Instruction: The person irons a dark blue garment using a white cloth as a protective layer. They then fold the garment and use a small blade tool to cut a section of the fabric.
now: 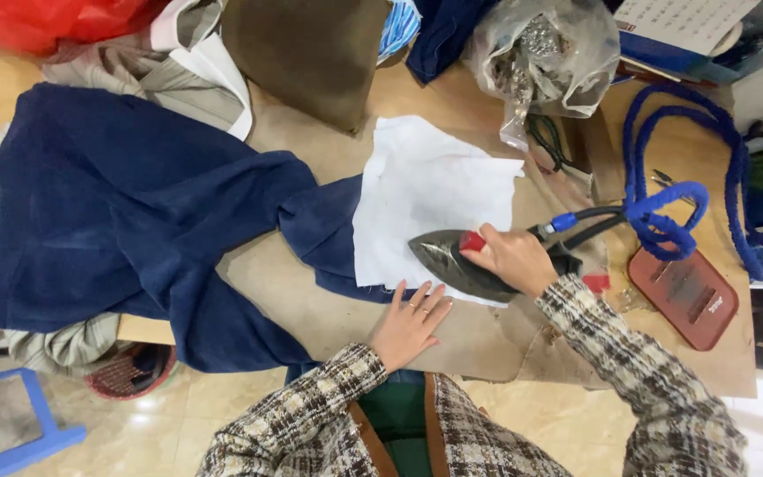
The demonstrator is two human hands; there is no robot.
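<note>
Your right hand (pixel 512 258) is clamped round the handle of a dark, pointed iron (pixel 457 262) w/ a red knob, its tip aimed toward the left of frame. The iron sits on the near edge of a white cloth (pixel 426 190), a thin, crumpled, roughly square sheet spread over one end of a navy fabric (pixel 108 212). Your left hand (pixel 410 322) lies flat & open on the tabletop (pixel 311 300), fingers spread, fingertips touching the cloth's near edge just beside the iron's sole; it grips nothing. The navy fabric looks soft & heavy, bunched in folds, running from under the white sheet across the tan tabletop & hanging over the near edge at left. A black cord wrapped in blue (pixel 664 212) loops away from the iron's rear at right, above a reddish-brown oval rest pad (pixel 683 296). Both sleeves are checked tweed. A clear plastic bag (pixel 540 53) sits at the far side.
</note>
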